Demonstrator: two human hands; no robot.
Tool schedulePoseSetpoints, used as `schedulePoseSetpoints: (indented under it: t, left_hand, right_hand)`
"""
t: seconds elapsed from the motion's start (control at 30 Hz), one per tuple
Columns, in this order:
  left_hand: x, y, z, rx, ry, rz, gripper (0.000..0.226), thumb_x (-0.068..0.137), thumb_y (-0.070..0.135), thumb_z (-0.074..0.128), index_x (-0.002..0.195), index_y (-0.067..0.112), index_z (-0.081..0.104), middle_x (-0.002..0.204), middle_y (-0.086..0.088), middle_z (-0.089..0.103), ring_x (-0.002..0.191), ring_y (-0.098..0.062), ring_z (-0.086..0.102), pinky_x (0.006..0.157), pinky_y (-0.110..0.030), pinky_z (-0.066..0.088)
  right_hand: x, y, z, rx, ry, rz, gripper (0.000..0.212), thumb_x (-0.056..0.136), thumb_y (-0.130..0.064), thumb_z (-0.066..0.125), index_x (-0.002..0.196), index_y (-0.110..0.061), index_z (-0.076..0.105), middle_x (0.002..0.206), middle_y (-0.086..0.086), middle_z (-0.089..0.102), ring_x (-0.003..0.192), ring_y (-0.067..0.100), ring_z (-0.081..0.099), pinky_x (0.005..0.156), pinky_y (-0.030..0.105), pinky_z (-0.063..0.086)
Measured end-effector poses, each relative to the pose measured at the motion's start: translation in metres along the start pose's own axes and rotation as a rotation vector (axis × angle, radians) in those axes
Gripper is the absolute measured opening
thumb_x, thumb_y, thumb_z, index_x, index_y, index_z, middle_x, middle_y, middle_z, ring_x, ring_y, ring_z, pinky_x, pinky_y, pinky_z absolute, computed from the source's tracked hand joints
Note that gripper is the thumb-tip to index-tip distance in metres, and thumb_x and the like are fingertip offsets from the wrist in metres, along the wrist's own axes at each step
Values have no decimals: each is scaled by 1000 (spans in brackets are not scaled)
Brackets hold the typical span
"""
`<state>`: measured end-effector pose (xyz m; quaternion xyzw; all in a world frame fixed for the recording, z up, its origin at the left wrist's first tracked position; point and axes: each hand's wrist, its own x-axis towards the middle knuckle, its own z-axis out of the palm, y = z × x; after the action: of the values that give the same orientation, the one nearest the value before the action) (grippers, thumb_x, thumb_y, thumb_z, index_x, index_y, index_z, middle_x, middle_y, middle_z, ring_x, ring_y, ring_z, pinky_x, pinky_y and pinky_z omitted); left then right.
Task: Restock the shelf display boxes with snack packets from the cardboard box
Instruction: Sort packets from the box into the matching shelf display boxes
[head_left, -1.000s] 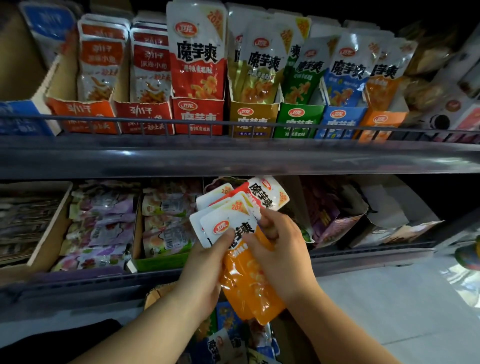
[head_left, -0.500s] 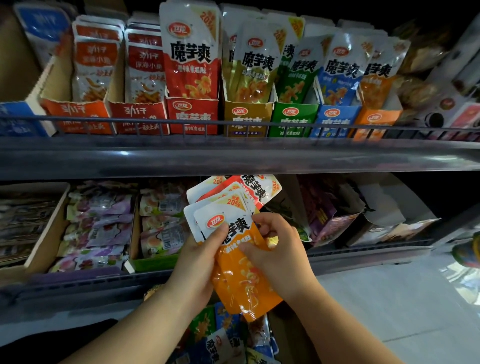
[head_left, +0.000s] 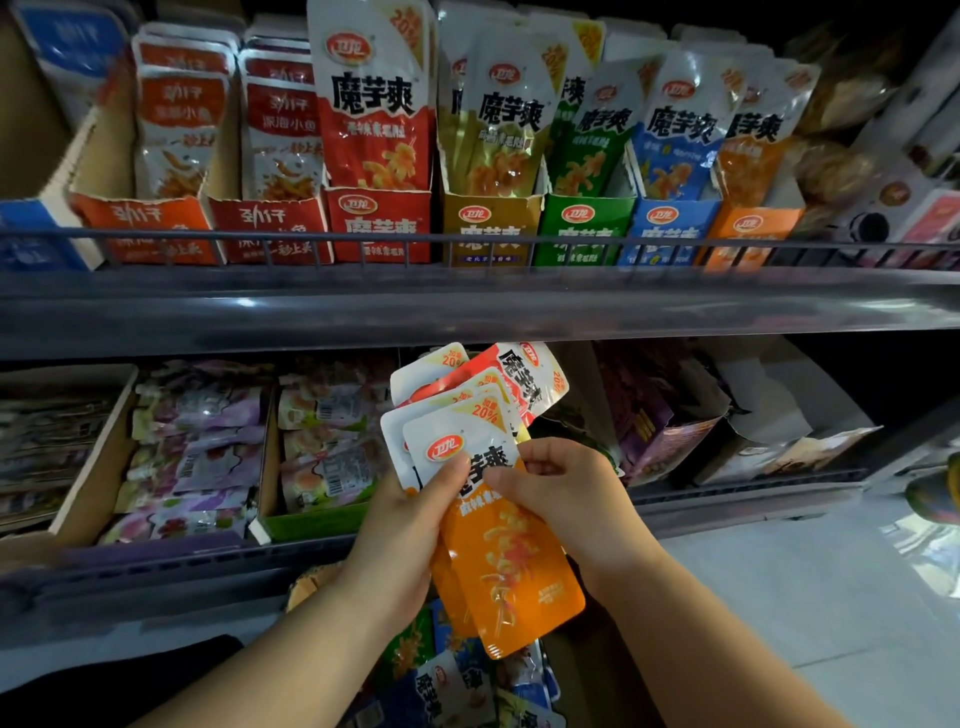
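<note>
**Fan of snack packets held in both hands below the upper shelf**

The left hand (head_left: 400, 540) and right hand (head_left: 566, 499) together hold a fanned bunch of snack packets (head_left: 509, 561) in front of the lower shelf (head_left: 156, 577). The front packet is orange with a white top; its long axis runs nearly upright, leaning a little, white top end pointing up and left, orange bottom end down and right. A second orange packet sits just behind it, almost parallel. Behind these, red packets (head_left: 524, 374) splay further to the right, tops pointing up and right. At least five packets show in the fan; the exact count cannot be told, since they overlap.

Left grip: thumb pressed on the front packet's face, fingers closed behind the bunch. Right grip: thumb and fingers pinched on the front packet's right edge.

On the upper shelf (head_left: 467, 301) stand seven display boxes (head_left: 488, 228) of this kind in a row: orange, red, red, yellow, green, blue, orange from left to right, each holding upright packets. An eighth, blue and white, is partly cut off at far left.

Below the hands, the cardboard box (head_left: 582, 670) holds more packets (head_left: 447, 686), green and blue among them, lying jumbled.
</note>
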<state>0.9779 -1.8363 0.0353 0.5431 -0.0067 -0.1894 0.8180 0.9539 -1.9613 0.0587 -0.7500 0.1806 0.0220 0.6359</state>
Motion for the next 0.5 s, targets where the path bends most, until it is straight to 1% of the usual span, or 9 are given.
schedulePoseSetpoints:
  t: [0.07,0.1,0.13,0.17,0.2,0.23,0.3,0.4,0.5]
  left_hand:
    - [1,0,-1,-2,3,-9,19,87,19,50,99,29,60,87,6,73,78,-11,70,58,-23,55]
    - [2,0,-1,-4,4,-12,19,87,19,50,100,29,60,87,5,73,78,-12,70,58,-24,55]
    - [2,0,-1,-8,5,-15,19,87,19,50,100,29,60,87,5,74,78,-12,70,58,-25,56]
    - [2,0,0,-13,3,-19,19,86,19,51,100,28,60,86,5,74,77,-12,70,58,-25,56]
    - [2,1,0,-16,-2,-22,19,85,19,51,99,28,60,85,6,74,76,-12,70,57,-24,56]
    - [2,1,1,-19,-10,-22,19,84,19,52,98,28,60,83,6,74,75,-11,70,56,-23,56]
    - [2,2,2,-27,-19,-24,18,83,20,52,97,28,60,81,7,74,73,-10,70,54,-22,55]
    - [3,2,2,-31,-23,-17,17,81,20,52,94,27,60,78,9,73,71,-8,70,53,-21,54]
    - [5,4,2,-33,-41,-8,24,72,27,54,95,28,60,82,8,74,75,-8,70,55,-21,55]
  right_hand:
    - [1,2,4,-98,36,-35,20,72,-29,75,88,-20,67,93,7,66,91,24,64,87,42,52]
    - [0,2,7,-147,47,-66,18,70,-34,75,82,-24,66,92,7,66,94,26,62,91,48,48]
    - [-1,0,8,-179,50,-87,15,68,-38,74,75,-29,64,93,6,65,96,27,61,91,50,46]
    - [-1,-1,8,-167,51,-90,13,69,-37,73,73,-31,62,94,5,65,95,27,61,89,48,48]
    - [-2,-1,7,-124,46,-83,12,73,-31,73,73,-31,61,93,5,66,91,24,63,84,44,53]
    - [-3,-1,6,-58,20,-74,13,78,-22,70,73,-30,61,89,4,67,83,20,65,77,38,56]
    - [-4,-3,4,20,-28,-79,19,83,-14,64,71,-27,60,77,-1,66,69,14,64,67,30,56]
    - [-4,-2,3,30,-58,-107,16,86,-15,61,76,-27,59,75,-4,66,69,12,64,68,29,56]
    - [-3,1,4,45,-75,-159,16,88,-13,58,83,-28,58,82,-1,66,79,19,65,76,38,55]
